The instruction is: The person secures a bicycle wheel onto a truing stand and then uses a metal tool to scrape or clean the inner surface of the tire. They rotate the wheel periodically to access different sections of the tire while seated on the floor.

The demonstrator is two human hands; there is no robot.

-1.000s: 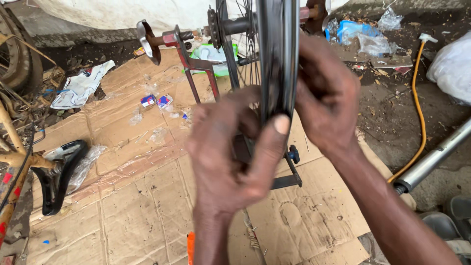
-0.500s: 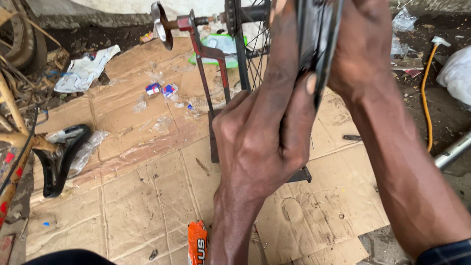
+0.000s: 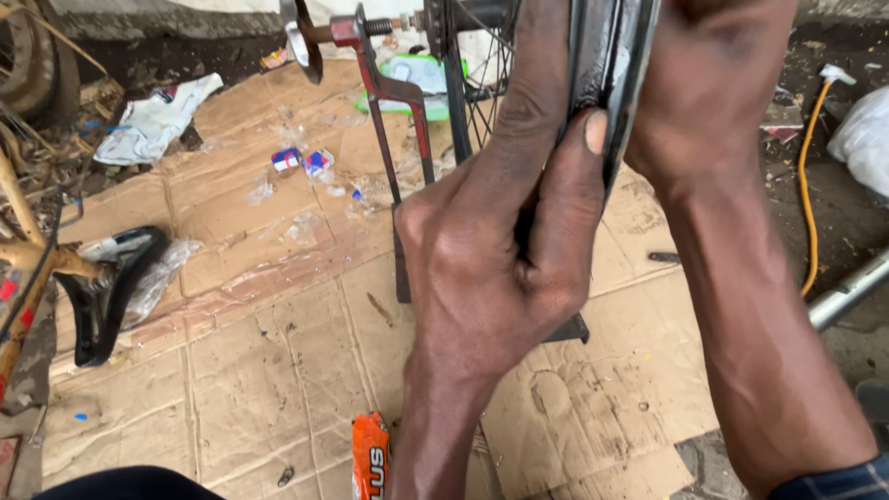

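Observation:
A bicycle wheel rim [image 3: 622, 56] with thin spokes stands upright in a red and dark metal stand [image 3: 394, 102] on flattened cardboard. My left hand [image 3: 505, 250] wraps around the rim's near edge, thumb pressed against its side. My right hand [image 3: 708, 102] grips the rim from the right, its fingers hidden behind the metal. Both hands fill the middle of the view and hide the lower part of the wheel.
Flattened cardboard [image 3: 259, 370] covers the ground. A black bicycle saddle [image 3: 111, 287] on a yellowish frame lies at the left. An orange wrapper [image 3: 370, 458] sits near the bottom. A yellow hose [image 3: 807, 185] and a silver tube [image 3: 847, 292] lie at the right. Litter is scattered behind.
The view has closed in on the wheel. My left hand has slid up the rim and now clasps it higher, with my right hand also higher on it.

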